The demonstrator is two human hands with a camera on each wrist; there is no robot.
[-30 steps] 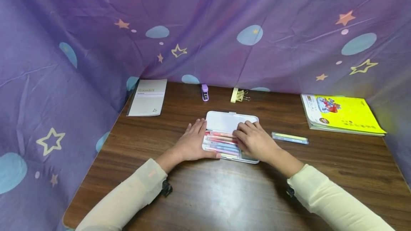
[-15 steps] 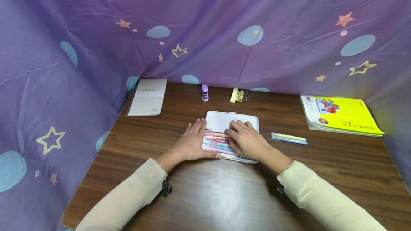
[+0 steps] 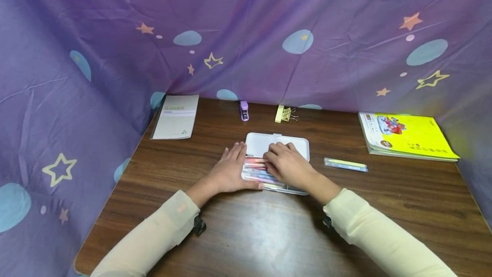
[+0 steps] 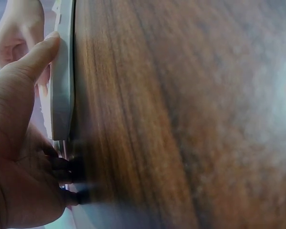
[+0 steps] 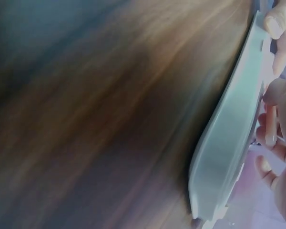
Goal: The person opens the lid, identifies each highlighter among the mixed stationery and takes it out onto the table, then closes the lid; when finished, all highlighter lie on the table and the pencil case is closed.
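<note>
A white pencil case [image 3: 258,141] lies on the table with its lid folded back. Several coloured pens [image 3: 253,173] lie side by side in its tray. My left hand [image 3: 229,172] braces the case's left end, fingers spread along the side and thumb against the front wall, as the left wrist view also shows. Over the tray's right part is my right hand [image 3: 289,165], fingers curled. In the right wrist view it pinches a peach-coloured pen [image 5: 270,128]; the rest of that pen is hidden by the hand.
Right of the case lie two pens [image 3: 346,164], yellow and blue. Along the back are a grey notebook [image 3: 176,119], a purple stapler [image 3: 244,111] and pale yellow binder clips [image 3: 285,114]. Yellow books [image 3: 419,138] lie at right. A purple curtain [image 3: 246,33] closes off the back.
My right hand has slid left over the tray, from the case's right end toward its middle, covering more of the pens. The left hand and the case have stayed put.
</note>
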